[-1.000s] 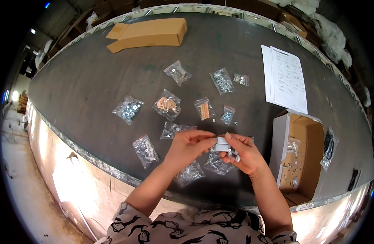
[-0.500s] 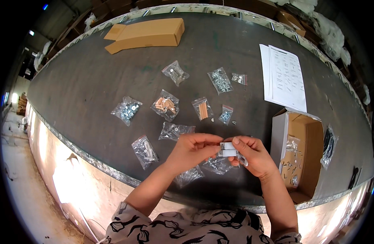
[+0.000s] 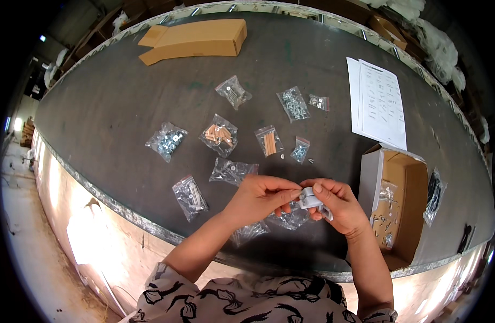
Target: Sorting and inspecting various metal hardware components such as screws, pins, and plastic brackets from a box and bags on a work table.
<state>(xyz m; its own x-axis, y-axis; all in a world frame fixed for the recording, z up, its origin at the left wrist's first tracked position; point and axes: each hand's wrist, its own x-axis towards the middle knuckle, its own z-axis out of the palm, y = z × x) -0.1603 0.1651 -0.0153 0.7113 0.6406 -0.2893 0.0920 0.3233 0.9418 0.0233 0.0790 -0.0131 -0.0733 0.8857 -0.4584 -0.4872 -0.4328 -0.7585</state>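
Several small white block-like pieces (image 3: 309, 200) are bunched between my two hands over the near middle of the table. My right hand (image 3: 341, 210) is closed round them, thumb on top. From the other side my left hand (image 3: 258, 200) pinches at their left edge, its thumb and forefinger together. What exactly the pieces are is too small to tell. Beneath and just beyond my hands lie clear bags of metal hardware (image 3: 293, 218), (image 3: 231, 170) partly covered by my fingers and left hand.
Beyond lie bags of wooden dowels (image 3: 219, 134), dowel rods (image 3: 269, 144), screws (image 3: 294, 105) and bolts (image 3: 167, 142). An open carton (image 3: 366, 183) with loose hardware stands at right, below printed sheets (image 3: 379, 102). A brown cardboard box (image 3: 199, 40) lies at the far left.
The white pieces have tilted and shifted slightly right in my hands. My left fingertips have moved a little right along with them.
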